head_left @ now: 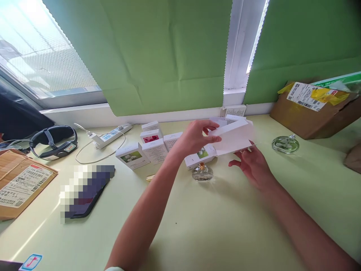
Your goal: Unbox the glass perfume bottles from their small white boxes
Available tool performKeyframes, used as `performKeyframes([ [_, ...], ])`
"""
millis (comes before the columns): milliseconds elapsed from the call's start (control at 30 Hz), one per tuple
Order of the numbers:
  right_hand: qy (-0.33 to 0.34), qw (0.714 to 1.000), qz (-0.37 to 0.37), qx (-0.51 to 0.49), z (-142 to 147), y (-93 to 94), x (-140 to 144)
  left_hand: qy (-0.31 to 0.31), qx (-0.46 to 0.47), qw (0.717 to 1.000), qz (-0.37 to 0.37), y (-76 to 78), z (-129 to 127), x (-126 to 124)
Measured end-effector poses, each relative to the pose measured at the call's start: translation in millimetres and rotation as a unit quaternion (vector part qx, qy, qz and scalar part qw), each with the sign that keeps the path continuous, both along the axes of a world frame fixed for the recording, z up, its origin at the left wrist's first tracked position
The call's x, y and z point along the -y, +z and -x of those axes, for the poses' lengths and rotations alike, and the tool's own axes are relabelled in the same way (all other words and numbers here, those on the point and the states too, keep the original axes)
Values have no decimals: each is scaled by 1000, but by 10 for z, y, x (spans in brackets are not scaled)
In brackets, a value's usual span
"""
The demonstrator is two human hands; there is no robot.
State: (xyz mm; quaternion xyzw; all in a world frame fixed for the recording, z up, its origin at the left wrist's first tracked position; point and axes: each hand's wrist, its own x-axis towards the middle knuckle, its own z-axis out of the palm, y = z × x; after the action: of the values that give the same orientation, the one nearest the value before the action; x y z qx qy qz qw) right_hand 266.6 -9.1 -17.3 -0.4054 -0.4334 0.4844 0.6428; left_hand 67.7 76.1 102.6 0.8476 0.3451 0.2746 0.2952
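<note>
A white folded cardboard box [232,140] is gripped by the left hand [194,137] and right hand [251,163] near the pale green bench's [225,226] far edge.

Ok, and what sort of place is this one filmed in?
Probably a home or small office desk by a window, used for unpacking goods. A cardboard parcel with a shipping label sits on the pale table, small white boxes stand in a group, and both hands hold a white box.
</note>
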Motion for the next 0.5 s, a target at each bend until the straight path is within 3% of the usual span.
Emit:
performKeyframes([
  [200, -81, 994, 34, -67, -21, -16, -46, -31, -23, 999, 22, -43, -33, -17],
  [300, -104, 989, 46, -91, -133, -15, -71, -18, -50, 998, 25, -69, 31, -56],
  [400, -133, 984, 45, -109, -280, -25, -93, 3, -166, 986, -14, -151, 92, -112],
  [500, -153, 980, 48, -114, -376, -35, -105, -31, -312, 949, -20, -257, 97, -152],
])
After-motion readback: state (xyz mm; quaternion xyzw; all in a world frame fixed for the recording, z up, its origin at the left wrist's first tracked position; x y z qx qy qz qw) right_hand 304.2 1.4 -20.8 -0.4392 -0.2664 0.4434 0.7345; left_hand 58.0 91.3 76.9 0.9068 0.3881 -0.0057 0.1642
